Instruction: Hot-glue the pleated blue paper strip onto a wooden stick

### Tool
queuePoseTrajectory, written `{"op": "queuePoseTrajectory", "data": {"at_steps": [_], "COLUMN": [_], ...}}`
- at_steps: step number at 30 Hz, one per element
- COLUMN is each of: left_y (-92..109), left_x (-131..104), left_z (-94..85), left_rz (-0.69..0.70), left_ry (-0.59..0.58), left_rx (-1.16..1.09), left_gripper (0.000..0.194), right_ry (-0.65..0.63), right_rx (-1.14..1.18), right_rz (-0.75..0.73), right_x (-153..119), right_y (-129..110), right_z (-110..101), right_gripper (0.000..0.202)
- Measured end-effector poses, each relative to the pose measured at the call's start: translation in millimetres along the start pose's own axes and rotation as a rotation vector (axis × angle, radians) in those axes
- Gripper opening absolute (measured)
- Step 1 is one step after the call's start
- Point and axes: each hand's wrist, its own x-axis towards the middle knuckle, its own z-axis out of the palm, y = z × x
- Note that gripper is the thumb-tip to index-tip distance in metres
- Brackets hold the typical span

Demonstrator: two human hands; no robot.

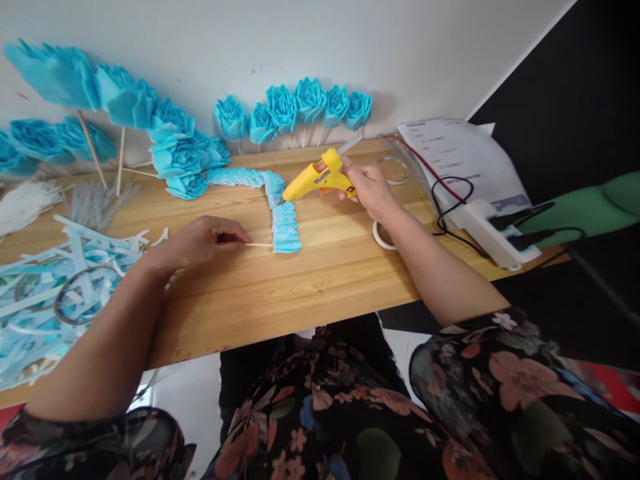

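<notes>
My right hand point(367, 187) grips a yellow hot glue gun point(320, 177), a clear glue stick point(350, 144) poking out of its back end. The gun's nozzle points down-left at a pleated light-blue crepe paper strip point(286, 223), touching it or just above it. That strip bends at a corner and runs back left toward the blue flowers. Between the closed fingertips of my left hand point(210, 240) is a thin wooden stick point(260, 245), whose far end meets the strip's near end. The hand rests low over the wooden table point(240, 307).
Blue paper roses on sticks point(310, 103) lean along the wall, with more at the left point(125, 97). A heap of paper scraps point(55, 300) covers the left side. Tape rolls point(384, 235), papers point(460, 160) and a white power strip point(500, 233) with cables lie at right.
</notes>
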Motion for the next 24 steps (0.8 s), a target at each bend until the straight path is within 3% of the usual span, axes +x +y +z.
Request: {"op": "queuePoseTrajectory", "data": {"at_steps": [13,24], "left_y": [-1.2,-1.8], "left_x": [-0.2,0.1], "left_z": [1.5,1.9], "left_rz": [-0.012,0.003], "left_ry": [0.007,0.020], "left_rx": [0.023,0.052], "left_gripper": [0.045,0.045], "right_ry": [-0.099,-0.118], "right_rx": [-0.035,-0.045], "right_rz": [-0.031,-0.022], "right_x": [2.0,-0.8], "right_y": [-0.3,-0.3], "right_z": [-17.2,-10.1], "right_gripper": [0.063,0.060]}}
